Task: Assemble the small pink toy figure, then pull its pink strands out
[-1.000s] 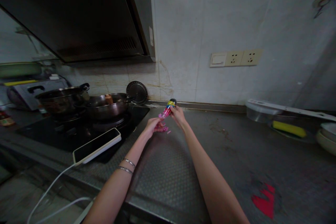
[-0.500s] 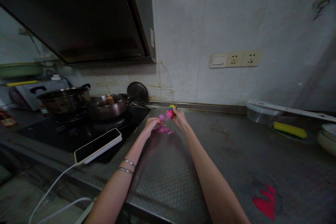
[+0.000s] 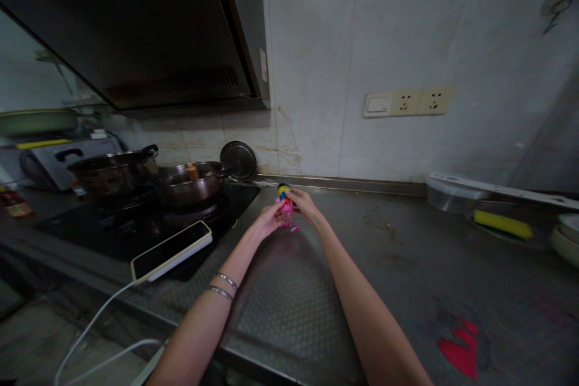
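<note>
A small pink tube (image 3: 286, 205) with a yellow and blue band and a dark cap stands nearly upright between both hands over the steel counter (image 3: 289, 301). My right hand (image 3: 304, 205) pinches it from the right side. My left hand (image 3: 268, 220) is curled against its lower left side, fingers closed round it. A few small pink bits (image 3: 293, 228) lie on the counter just below the hands. Two thin bracelets (image 3: 221, 287) circle my left wrist.
A phone (image 3: 172, 249) on a white cable lies on the black hob's corner. Two pans (image 3: 187, 183) and a round lid (image 3: 239, 160) stand behind it under the hood. At the right are a clear box (image 3: 446, 193), a yellow item (image 3: 500, 224) and a red mark (image 3: 459, 350).
The tube has swung from tilted to nearly upright and shifted left. My left hand has risen from the pink bits on the counter and closed on the tube's lower side.
</note>
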Demonstrator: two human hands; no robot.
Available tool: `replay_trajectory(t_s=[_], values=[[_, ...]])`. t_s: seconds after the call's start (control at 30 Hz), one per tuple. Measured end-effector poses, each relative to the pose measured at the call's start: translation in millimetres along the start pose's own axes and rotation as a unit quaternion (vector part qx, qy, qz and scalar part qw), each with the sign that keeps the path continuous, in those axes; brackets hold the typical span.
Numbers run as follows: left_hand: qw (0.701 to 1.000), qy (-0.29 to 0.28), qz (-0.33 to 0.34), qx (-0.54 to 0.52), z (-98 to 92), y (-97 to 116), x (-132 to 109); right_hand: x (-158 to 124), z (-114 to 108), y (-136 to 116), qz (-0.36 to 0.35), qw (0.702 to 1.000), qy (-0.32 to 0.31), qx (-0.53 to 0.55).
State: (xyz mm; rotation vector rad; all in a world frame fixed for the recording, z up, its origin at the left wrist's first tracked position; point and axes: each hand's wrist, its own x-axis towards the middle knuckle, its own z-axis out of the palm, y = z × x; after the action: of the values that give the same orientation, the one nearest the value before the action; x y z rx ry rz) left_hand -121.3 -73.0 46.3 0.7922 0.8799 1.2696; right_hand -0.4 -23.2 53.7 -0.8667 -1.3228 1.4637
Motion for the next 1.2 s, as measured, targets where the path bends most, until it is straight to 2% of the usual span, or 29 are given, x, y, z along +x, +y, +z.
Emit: replay_trajectory(t_s=[0.13,0.23,0.3,0.37,0.6,0.73,0.93,1.07,1.2], values=[[1.000,0.014,-0.006,-0.026,-0.9,-1.2,2.9,-0.3,-0.3,-3.8,-0.013,0.997,-0.017,-0.070],[0.998,0.040,-0.022,-0.042,-2.1,0.1,4.5,2.7,-3.0,-11.2,-0.073,0.980,0.037,-0.180],[0.996,0.054,-0.036,-0.058,-2.2,2.1,4.2,2.9,-5.3,-17.7,-0.126,0.956,0.081,-0.252],[0.994,0.066,-0.041,-0.073,-1.5,4.5,2.9,-2.4,-7.1,-24.2,-0.158,0.931,0.094,-0.315],[0.990,0.079,-0.029,-0.111,-0.3,7.2,1.2,-65.2,-0.9,-27.7,-0.144,0.834,0.076,-0.527],[0.989,0.063,-0.039,-0.126,0.8,6.0,1.1,-93.3,10.9,-18.4,-0.137,0.798,0.043,-0.585],[0.984,0.075,-0.044,-0.155,5.6,6.9,-1.4,-105.1,24.6,-12.7,-0.125,0.756,0.042,-0.642],[0.985,0.069,-0.046,-0.152,5.9,5.8,-2.2,-107.2,29.4,-8.7,-0.106,0.741,0.039,-0.662],[0.985,0.064,-0.045,-0.151,5.8,4.8,-3.1,-108.4,31.5,-5.1,-0.117,0.742,0.041,-0.659]])
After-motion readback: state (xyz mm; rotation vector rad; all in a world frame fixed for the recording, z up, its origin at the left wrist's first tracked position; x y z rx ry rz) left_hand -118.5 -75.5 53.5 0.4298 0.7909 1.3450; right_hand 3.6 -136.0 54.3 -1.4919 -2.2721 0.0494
